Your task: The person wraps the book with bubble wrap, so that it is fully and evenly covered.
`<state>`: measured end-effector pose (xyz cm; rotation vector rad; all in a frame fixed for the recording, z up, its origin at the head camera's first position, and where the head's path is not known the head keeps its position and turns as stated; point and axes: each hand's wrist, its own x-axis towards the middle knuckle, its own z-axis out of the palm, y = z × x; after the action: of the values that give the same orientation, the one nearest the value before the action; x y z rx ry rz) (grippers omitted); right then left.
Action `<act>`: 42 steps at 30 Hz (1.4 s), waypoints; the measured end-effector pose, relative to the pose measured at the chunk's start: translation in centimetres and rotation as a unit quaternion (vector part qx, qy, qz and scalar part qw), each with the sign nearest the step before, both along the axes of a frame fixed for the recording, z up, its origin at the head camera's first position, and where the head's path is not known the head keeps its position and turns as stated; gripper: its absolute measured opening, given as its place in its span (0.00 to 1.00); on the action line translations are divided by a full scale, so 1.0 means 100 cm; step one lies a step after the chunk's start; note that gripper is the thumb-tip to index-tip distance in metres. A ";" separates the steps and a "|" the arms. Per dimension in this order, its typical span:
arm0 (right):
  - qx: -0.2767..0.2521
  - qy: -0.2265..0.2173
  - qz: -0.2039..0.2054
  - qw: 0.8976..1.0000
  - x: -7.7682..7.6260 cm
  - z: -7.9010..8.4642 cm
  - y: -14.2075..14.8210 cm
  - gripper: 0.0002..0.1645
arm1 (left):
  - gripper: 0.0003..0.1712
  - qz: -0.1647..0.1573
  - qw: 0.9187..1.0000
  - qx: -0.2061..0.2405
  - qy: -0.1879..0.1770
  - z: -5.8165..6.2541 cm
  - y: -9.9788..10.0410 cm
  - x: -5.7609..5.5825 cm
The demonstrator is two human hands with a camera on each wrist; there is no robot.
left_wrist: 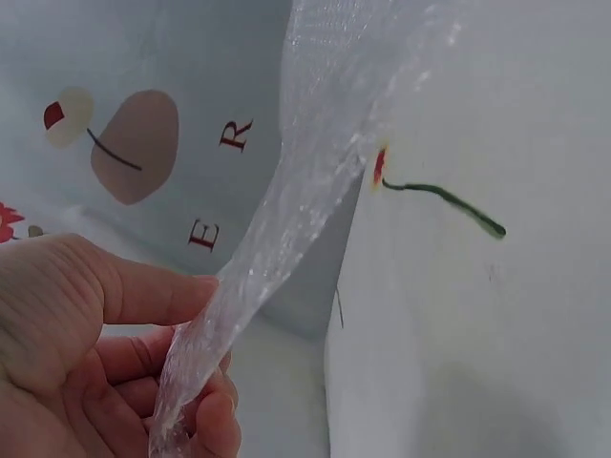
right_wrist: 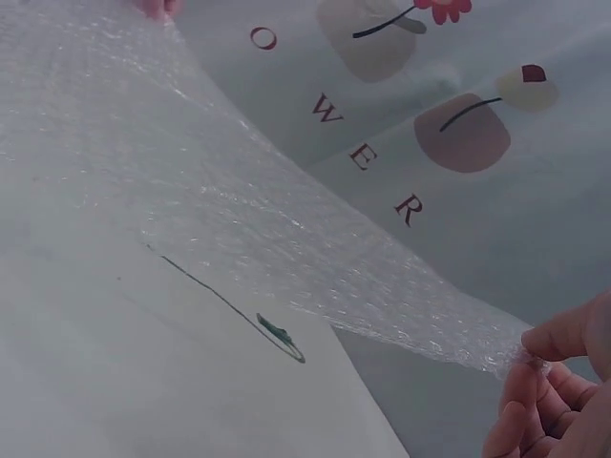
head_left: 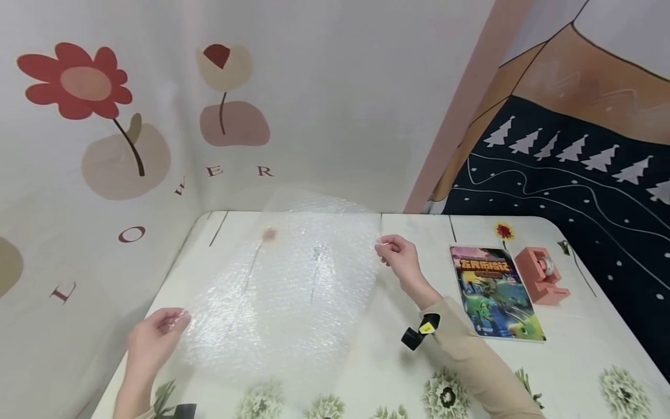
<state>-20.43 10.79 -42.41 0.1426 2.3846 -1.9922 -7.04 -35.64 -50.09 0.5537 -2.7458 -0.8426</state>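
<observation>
A clear sheet of bubble wrap (head_left: 293,291) is held up over the table, spread between both hands. My left hand (head_left: 156,338) pinches its left edge between thumb and fingers; the left wrist view shows the bubble wrap (left_wrist: 277,229) running up and away from that grip. On the other side, my right hand (head_left: 402,259) pinches the right edge. In the right wrist view the bubble wrap (right_wrist: 239,200) stretches from this hand (right_wrist: 558,382) toward the left hand (right_wrist: 162,8) at the top. The table's printed flowers show faintly through the sheet.
To the right lies a colourful picture book (head_left: 497,294), with a pink tape dispenser (head_left: 541,276) beside it. The table (head_left: 419,233) has a flower-printed cover. Hanging cloths with flower prints (head_left: 335,105) and white trees (head_left: 570,169) stand behind and beside it.
</observation>
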 end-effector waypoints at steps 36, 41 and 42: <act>-0.021 -0.039 -0.115 0.992 0.070 -0.015 0.111 0.10 | 0.10 -0.181 0.982 0.051 0.018 0.078 0.129 -0.037; -0.013 -0.048 -0.129 0.990 0.074 -0.022 0.123 0.11 | 0.09 -0.195 0.979 0.053 0.024 0.077 0.139 -0.044; -0.011 -0.047 -0.131 0.990 0.074 -0.024 0.125 0.12 | 0.09 -0.197 0.979 0.056 0.024 0.077 0.141 -0.045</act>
<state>-13.00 23.31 -44.84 0.5625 2.3903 -2.0603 -11.51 -21.52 -42.42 -0.0012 -2.8178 -1.0827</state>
